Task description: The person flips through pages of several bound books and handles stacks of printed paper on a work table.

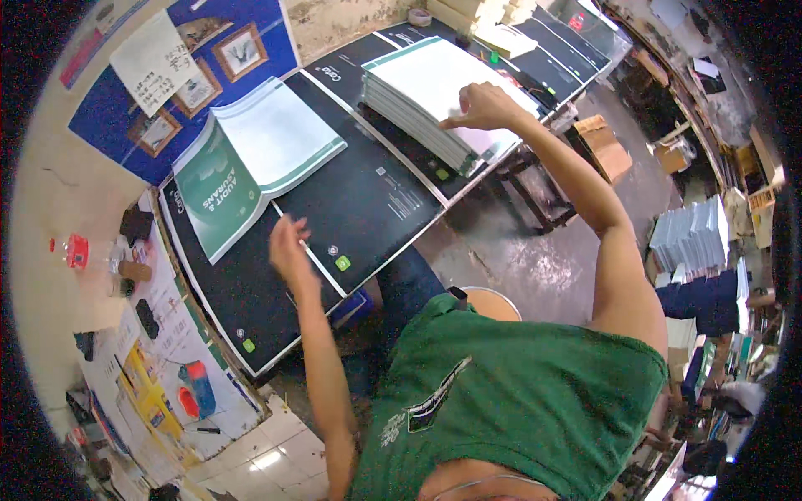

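Note:
On the black-topped table (pixel 368 196), a thick paper booklet or pile of printed covers (pixel 284 134) lies spread open, its green printed side (pixel 219 196) turned to the left. Just off its near edge is my left hand (pixel 289 249), over the black tabletop, slightly blurred, fingers loosely bent and apart, holding nothing visible. To the right stands a tall, neat stack of white sheets with green edges (pixel 418 83). Above its right part hovers or rests my right hand (pixel 489 108), thumb and fingers curved and apart. Whether its fingertips touch the top sheet, I cannot tell.
Behind the table, a blue board (pixel 267 33) holds framed pictures and a handwritten sheet. More paper piles (pixel 505 37) sit at the table's far end. A dark stool (pixel 539 196) and a cardboard box (pixel 601 149) stand beyond its right edge. Paper bundles (pixel 689 238) are stacked far right.

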Motion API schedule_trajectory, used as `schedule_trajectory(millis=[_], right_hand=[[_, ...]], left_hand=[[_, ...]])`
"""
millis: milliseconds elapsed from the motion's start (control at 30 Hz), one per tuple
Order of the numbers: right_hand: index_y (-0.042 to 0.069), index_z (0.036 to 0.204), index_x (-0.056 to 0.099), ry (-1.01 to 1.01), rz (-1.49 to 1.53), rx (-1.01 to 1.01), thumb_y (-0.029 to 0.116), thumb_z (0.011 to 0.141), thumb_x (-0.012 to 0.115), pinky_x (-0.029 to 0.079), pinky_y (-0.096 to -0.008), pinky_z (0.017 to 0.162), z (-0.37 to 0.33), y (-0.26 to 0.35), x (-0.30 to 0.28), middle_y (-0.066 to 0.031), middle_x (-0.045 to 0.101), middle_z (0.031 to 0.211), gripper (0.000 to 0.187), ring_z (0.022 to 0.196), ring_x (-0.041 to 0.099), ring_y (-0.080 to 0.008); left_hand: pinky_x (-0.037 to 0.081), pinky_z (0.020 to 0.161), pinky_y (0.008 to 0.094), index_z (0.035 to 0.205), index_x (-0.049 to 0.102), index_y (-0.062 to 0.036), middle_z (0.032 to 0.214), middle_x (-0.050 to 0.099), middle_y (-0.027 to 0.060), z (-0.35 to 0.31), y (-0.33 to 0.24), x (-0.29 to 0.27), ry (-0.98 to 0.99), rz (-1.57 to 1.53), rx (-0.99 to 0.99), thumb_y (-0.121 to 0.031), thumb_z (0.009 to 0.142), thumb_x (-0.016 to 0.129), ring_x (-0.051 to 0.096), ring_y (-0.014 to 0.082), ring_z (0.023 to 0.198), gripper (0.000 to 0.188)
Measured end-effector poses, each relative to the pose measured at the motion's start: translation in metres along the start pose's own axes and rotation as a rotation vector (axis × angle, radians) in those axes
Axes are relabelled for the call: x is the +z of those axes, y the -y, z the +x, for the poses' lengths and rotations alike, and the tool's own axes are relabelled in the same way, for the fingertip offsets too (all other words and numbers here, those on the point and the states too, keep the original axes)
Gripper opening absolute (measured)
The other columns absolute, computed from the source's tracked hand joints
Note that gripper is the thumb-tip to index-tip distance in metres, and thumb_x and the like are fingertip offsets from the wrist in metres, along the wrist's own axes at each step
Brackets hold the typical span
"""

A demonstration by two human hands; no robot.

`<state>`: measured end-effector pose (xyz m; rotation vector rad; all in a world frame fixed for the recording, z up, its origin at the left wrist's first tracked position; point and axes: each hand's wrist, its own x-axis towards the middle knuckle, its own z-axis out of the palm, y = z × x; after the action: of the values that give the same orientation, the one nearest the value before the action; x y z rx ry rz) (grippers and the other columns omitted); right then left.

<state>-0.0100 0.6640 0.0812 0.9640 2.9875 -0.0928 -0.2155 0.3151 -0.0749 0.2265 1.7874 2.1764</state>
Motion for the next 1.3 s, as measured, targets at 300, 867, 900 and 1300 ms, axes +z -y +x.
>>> schedule_trajectory(millis=[300, 867, 900, 1300], right_hand=[[0.003, 0.106, 0.064, 0.153, 0.206, -0.148, 0.045, 0.088, 0.061, 0.051, -0.0384, 0.073, 0.006, -0.024, -0.021, -0.0193, 0.070, 0.088, 0.045, 0.079, 0.067, -0.0262], [0.004, 0.091, 0.068, -0.145, 0.124, -0.316, 0.036, 0.075, 0.078, 0.049, -0.0428, 0.078, -0.016, 0.003, -0.014, -0.0181, 0.069, 0.085, 0.037, 0.085, 0.066, -0.0356], [0.002, 0.089, 0.067, -0.105, 0.130, -0.280, 0.034, 0.072, 0.080, 0.048, -0.0422, 0.078, -0.012, 0.010, -0.017, -0.0181, 0.068, 0.085, 0.038, 0.084, 0.066, -0.0344], [0.000, 0.082, 0.066, -0.051, -0.003, -0.300, 0.029, 0.083, 0.060, 0.052, -0.0486, 0.074, 0.009, -0.025, -0.002, -0.0227, 0.067, 0.080, 0.029, 0.076, 0.065, -0.0416]], left_hand=[[0.044, 0.065, 0.0205, 0.120, 0.057, -0.0005, 0.088, 0.065, 0.0057, -0.027, 0.025, -0.080, -0.164, 0.182, 0.170, -0.015, 0.098, 0.055, 0.055, 0.0075, 0.073, 0.027], [0.047, 0.066, 0.0217, 0.116, 0.060, -0.0030, 0.088, 0.067, 0.0051, -0.025, 0.036, -0.085, -0.120, 0.324, 0.298, -0.013, 0.096, 0.059, 0.059, 0.0077, 0.075, 0.023], [0.047, 0.066, 0.0215, 0.116, 0.060, -0.0030, 0.088, 0.067, 0.0051, -0.026, 0.033, -0.085, -0.122, 0.329, 0.292, -0.013, 0.096, 0.060, 0.058, 0.0075, 0.075, 0.023], [0.049, 0.070, 0.0245, 0.115, 0.061, -0.0017, 0.091, 0.067, 0.0062, -0.028, 0.041, -0.086, -0.124, 0.397, 0.311, -0.013, 0.097, 0.057, 0.061, 0.0104, 0.079, 0.022]])
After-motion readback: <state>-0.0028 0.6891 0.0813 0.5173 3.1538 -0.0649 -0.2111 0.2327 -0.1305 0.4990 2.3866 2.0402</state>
